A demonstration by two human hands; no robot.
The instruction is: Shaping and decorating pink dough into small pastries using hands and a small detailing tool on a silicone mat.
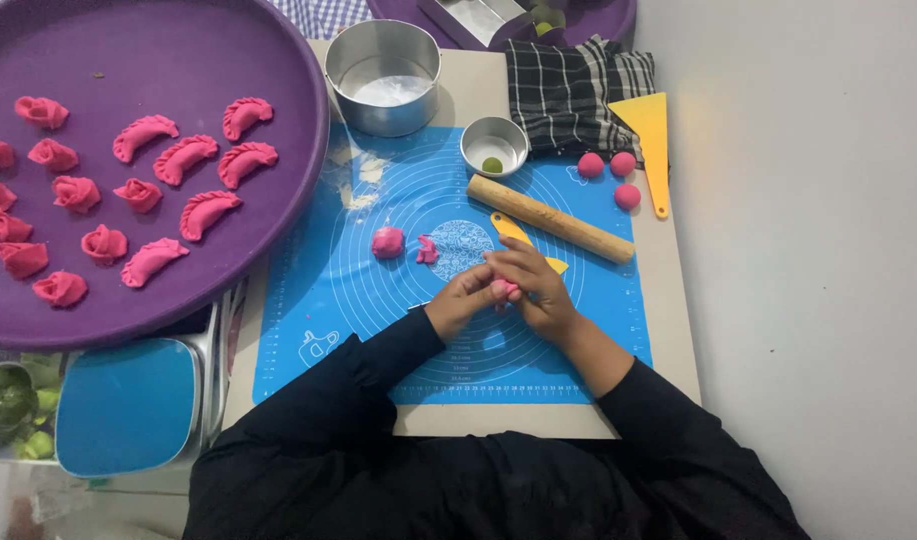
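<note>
Both hands meet over the middle of a blue silicone mat [318, 290]. My left hand [458, 300] and my right hand [528, 280] together pinch a small pink dough piece [502, 289] between the fingertips. Two more pink dough lumps lie on the mat just left of the hands: a rounded one [387, 242] and a smaller folded one [427, 250]. A wooden rolling pin [550, 218] lies diagonally above the hands, and a yellow scraper [508, 228] is partly hidden under my right hand.
A large purple tray [178, 40] at the left holds several pink dumplings and rose shapes. A metal tin [383, 75], small metal bowl [494, 143], checked cloth [568, 90], yellow spatula [650, 140] and three pink balls [608, 175] sit at the back. A blue lid [128, 405] lies lower left.
</note>
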